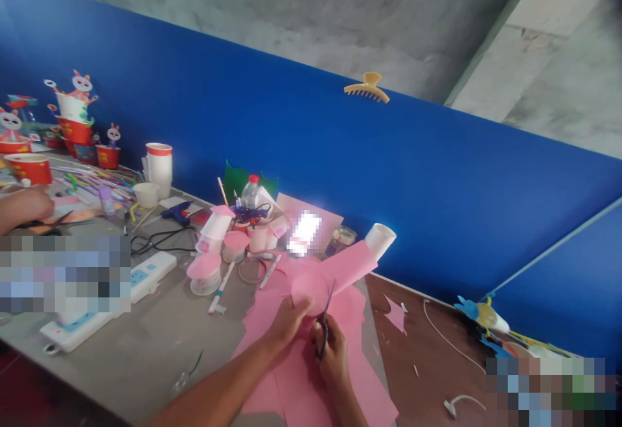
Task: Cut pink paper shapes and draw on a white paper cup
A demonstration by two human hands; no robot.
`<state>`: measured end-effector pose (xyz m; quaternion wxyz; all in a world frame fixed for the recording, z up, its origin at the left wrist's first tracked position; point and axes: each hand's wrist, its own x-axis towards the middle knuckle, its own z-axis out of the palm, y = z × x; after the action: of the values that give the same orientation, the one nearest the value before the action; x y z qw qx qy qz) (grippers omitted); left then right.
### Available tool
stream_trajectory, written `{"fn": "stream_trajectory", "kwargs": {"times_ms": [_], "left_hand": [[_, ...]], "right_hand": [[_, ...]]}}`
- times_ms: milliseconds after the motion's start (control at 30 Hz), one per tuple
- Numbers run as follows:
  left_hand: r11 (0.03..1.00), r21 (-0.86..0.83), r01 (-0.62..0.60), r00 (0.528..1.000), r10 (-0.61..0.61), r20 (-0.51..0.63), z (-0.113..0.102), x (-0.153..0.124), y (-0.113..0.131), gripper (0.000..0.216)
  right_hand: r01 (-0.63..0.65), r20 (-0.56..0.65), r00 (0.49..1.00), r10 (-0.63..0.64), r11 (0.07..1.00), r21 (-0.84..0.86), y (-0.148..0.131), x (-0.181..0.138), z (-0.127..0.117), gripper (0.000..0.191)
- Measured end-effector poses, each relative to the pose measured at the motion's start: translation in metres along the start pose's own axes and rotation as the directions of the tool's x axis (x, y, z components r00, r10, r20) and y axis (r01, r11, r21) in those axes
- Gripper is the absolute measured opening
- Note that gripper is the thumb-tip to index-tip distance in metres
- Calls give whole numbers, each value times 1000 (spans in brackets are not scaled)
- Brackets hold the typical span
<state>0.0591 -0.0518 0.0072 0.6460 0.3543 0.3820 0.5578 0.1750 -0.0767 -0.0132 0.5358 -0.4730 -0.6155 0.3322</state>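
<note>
My left hand (286, 322) pinches a round pink paper piece (309, 292) and holds it up over the table. My right hand (332, 352) is closed round the handles of dark scissors (324, 320), whose blades point up along the right edge of the pink round. Beneath both hands lie larger pink paper sheets (301, 375) spread on the grey table (146, 343).
White and pink paper cups (214, 252), a water bottle (249, 192), a glue gun (175, 213) and a white power strip (111, 307) stand to the left. Another person's hand (24, 210) works at far left near decorated red cups (72, 126). A blue partition (340, 168) backs the table.
</note>
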Motion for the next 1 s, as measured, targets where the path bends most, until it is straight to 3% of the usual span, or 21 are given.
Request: {"fn": "stream_trajectory", "kwargs": {"times_ms": [200, 667, 1000], "left_hand": [[980, 144, -138, 990, 137, 19, -2, 2, 1, 46], [973, 197, -119, 992, 123, -11, 0, 0, 6, 47], [991, 128, -39, 998, 46, -52, 7, -7, 17, 48]], "right_hand": [[18, 9, 1000, -18, 1000, 7, 4, 0, 0, 34], [-3, 8, 1000, 3, 1000, 10, 10, -1, 0, 31], [-18, 5, 1000, 18, 1000, -8, 9, 0, -1, 31]]}}
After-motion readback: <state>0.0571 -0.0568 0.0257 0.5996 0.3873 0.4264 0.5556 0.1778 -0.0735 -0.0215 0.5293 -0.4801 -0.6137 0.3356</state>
